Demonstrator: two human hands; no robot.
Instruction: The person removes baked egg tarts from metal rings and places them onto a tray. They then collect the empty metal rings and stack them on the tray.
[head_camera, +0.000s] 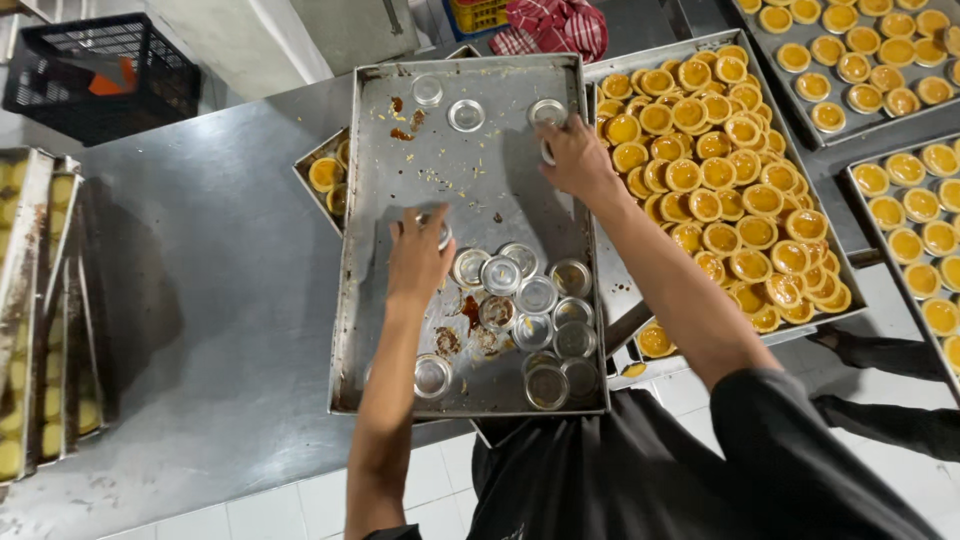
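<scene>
A large metal baking tray (490, 170) lies in front of me with several empty round metal tart tins (536, 295) clustered at its near end and a few more at its far end. My left hand (418, 258) rests on the tray's middle left, its fingers closed on one small tin (441, 232). My right hand (575, 155) reaches to the far right corner and grips another tin (547, 112) there. Crumbs and brown burnt spots mark the tray's surface.
To the right a tray (610, 290) holds several yellow egg tarts (715, 175). More trays of tarts (880, 60) lie at the far right. Another tart tray (320, 165) pokes out under the left side. A steel table (200, 300), black crate (95, 70) and side racks (30, 300) lie left.
</scene>
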